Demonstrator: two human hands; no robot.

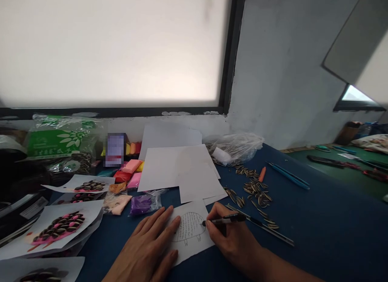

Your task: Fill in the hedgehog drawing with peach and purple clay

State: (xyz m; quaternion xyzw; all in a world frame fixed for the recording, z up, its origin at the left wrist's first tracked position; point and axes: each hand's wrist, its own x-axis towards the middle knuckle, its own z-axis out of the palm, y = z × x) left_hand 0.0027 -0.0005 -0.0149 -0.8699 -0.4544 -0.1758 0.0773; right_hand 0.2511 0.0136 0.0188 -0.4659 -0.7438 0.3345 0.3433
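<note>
A small sheet of white paper [197, 251] lies on the blue tabletop, bearing a line drawing of a rounded body with short legs, filled with rows of small marks. My left hand [148, 243] rests flat on its left side, fingers stretched out. In my right hand [233, 233] a dark pen [227, 219] is pinched, its tip at the right edge of the drawn body. Beyond the sheet lie several blank white papers [172, 167]. Loose sunflower seeds [257, 191] are scattered right of them, and a slim metallic rod [279, 232] lies beside my right hand.
Blue tweezers [287, 176] and an orange stick [262, 174] lie at right. Coloured clay packets [141, 204] sit left of centre. Sheets with seed-covered figures [59, 229] spread along the left. A green seed bag [57, 142] and a clear plastic bag [239, 146] stand by the wall.
</note>
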